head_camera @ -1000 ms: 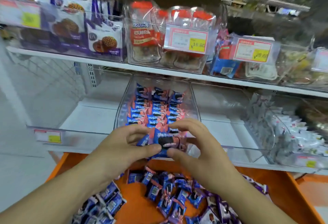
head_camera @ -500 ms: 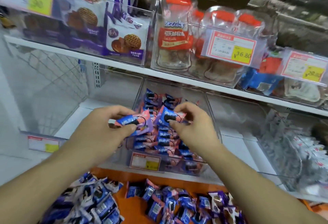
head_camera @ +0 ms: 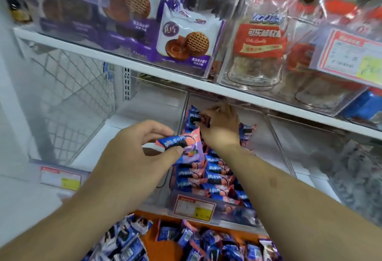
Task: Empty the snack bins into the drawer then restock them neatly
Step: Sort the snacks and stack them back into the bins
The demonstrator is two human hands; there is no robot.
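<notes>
Upper shelf (head_camera: 186, 78): purple cookie bags (head_camera: 186, 37) in clear box, red-labelled candy jars (head_camera: 261, 39) beside. Price tag (head_camera: 349, 54) at right. Wire mesh panel (head_camera: 68, 87) at left.

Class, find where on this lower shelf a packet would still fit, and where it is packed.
Free: the clear bin left of the cookie bin, beside the wire mesh, and the bin to its right. Crowded: the cookie bin's rows and the orange drawer below.
</notes>
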